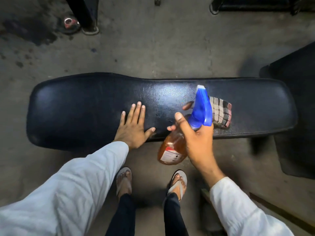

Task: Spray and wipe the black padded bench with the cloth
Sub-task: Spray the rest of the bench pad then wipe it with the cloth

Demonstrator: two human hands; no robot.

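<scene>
Bench (85, 108): black padded top, lying crosswise just ahead of the feet.
Left hand (134, 128): laid flat with fingers spread on the bench's near edge, nothing held.
Spray bottle (185, 133): gripped in the right hand (196, 138), nozzle over the bench's middle; short, even bursts are best aimed at the dry left stretch.
Cloth (220, 113): checked, bunched on the bench just right of the bottle.
Room: open floor beyond the bench; other dark equipment crowds its right end.
</scene>
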